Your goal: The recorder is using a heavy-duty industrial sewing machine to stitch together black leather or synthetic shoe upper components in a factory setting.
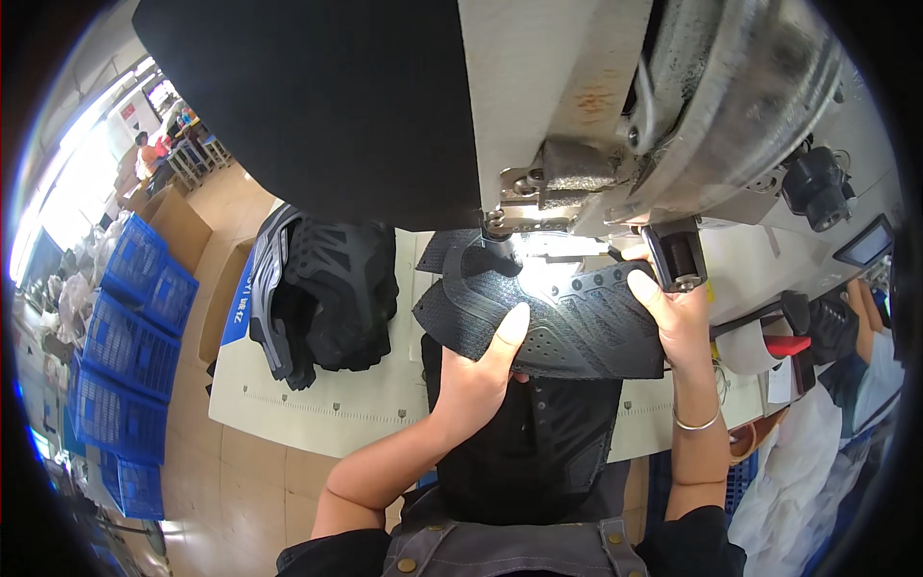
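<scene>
From where I'm standing, the work is looking midway on one black piece [586, 332]: it is lying under the sewing machine [562, 87], its far left part reaching the foot [503, 248], so it is not yet free. Whether any seam is done I can't tell; the lamp glare is washing out the far edge. The left hand [471, 380] is pinching the near left part, thumb pressing on top and fingers tucking under. The right hand [676, 322] is gripping the far right end, thumb on top, one finger showing beyond the edge; the rest is partly hidden.

Similar parts are lying in a pile [332, 284] at the left of the bench [288, 409], well apart from the hands. More dark parts [529, 442] are hanging over the near edge toward the lap. I can't say which of these are done and which are waiting, but I'd judge plenty is surrounding this one.

For moving, the best room is looking to be leftward, where a bare strip of bench is running between pile and piece. On the right, a black cylinder [681, 255] is standing just beside the right hand, leaving little slack there. Overhead, the machine is blocking any lift. Nearest the body, the curved front edge is running close under the left forearm, and the hanging parts could be snagging there.
</scene>
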The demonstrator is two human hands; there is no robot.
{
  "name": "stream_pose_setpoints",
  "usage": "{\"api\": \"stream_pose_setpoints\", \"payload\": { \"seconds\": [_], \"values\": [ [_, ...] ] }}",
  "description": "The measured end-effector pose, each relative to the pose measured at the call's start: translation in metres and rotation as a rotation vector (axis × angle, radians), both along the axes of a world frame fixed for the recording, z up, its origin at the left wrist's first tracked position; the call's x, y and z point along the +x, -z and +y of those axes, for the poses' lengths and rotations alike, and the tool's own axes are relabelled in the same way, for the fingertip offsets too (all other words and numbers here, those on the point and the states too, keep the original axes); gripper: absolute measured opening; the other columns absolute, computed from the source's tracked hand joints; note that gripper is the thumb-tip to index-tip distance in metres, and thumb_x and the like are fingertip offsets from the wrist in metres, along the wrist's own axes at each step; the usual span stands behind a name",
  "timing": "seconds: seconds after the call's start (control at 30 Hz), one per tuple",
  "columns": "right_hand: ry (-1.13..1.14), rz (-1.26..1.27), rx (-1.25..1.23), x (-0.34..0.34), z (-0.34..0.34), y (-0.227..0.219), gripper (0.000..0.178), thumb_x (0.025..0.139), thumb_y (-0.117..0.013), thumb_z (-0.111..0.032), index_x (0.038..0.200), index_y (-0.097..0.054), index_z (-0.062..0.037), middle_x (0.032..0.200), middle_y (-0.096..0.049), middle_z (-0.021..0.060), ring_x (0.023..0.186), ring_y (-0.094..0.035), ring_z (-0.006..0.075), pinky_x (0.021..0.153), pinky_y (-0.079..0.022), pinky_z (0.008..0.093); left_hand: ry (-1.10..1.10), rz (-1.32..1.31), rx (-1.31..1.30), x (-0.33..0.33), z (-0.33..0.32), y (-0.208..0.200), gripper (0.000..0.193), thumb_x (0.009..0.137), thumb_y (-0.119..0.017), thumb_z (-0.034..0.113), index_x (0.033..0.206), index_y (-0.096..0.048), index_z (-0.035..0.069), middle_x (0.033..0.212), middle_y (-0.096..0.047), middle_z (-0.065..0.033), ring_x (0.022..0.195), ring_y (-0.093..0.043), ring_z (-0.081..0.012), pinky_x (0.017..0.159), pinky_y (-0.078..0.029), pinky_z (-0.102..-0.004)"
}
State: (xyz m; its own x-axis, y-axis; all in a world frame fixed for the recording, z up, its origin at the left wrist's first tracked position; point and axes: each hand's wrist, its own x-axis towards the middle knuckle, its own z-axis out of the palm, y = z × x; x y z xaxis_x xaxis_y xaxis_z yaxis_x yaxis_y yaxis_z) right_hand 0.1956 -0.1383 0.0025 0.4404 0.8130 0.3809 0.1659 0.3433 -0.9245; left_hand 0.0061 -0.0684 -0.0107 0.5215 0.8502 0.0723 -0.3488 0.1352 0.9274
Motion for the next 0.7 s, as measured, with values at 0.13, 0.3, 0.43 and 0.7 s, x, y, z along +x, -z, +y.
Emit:
{"api": "stream_pose_setpoints", "payload": {
  "seconds": [0.13,0.3,0.43,0.7],
  "values": [
    [-0.015,-0.031,-0.012,0.002,0.001,0.002,0.019,0.083,-0.052,-0.001,0.101,-0.053,0.0009,0.075,-0.058,-0.0016,0.066,-0.049,-0.0001,0.061,-0.038,0.014,0.017,0.021,0.015,-0.002,0.003,-0.003,0.009,0.086,-0.054,0.012,0.088,-0.054,0.003,0.069,-0.055,-0.002,0.051,-0.049,-0.0086,0.043,-0.04,-0.0224],
    [0.003,0.002,-0.001,-0.002,0.001,0.0,0.019,0.083,-0.052,-0.001,0.102,-0.053,0.001,0.077,-0.058,-0.0005,0.068,-0.05,0.0008,0.063,-0.04,0.0147,0.004,0.045,-0.002,-0.002,0.006,-0.003,0.012,0.085,-0.055,0.014,0.09,-0.054,0.003,0.071,-0.056,-0.0022,0.052,-0.05,-0.0089,0.043,-0.041,-0.0229],
    [-0.012,0.04,0.01,-0.006,-0.001,0.003,0.018,0.083,-0.052,-0.001,0.101,-0.052,0.0015,0.079,-0.06,0.0021,0.07,-0.053,0.0028,0.065,-0.042,0.0163,-0.004,0.039,-0.02,-0.003,0.013,-0.005,0.016,0.084,-0.056,0.017,0.092,-0.054,0.003,0.073,-0.056,-0.0021,0.053,-0.051,-0.0086,0.043,-0.041,-0.0226],
    [-0.078,0.119,-0.05,-0.01,-0.008,0.009,0.019,0.084,-0.049,-0.001,0.102,-0.049,0.0015,0.083,-0.061,0.0074,0.075,-0.056,0.0065,0.068,-0.044,0.0188,0.008,0.073,0.004,-0.006,0.02,-0.009,0.02,0.085,-0.055,0.022,0.09,-0.055,0.003,0.068,-0.056,-0.0015,0.05,-0.051,-0.008,0.042,-0.04,-0.021]
  ]
}}
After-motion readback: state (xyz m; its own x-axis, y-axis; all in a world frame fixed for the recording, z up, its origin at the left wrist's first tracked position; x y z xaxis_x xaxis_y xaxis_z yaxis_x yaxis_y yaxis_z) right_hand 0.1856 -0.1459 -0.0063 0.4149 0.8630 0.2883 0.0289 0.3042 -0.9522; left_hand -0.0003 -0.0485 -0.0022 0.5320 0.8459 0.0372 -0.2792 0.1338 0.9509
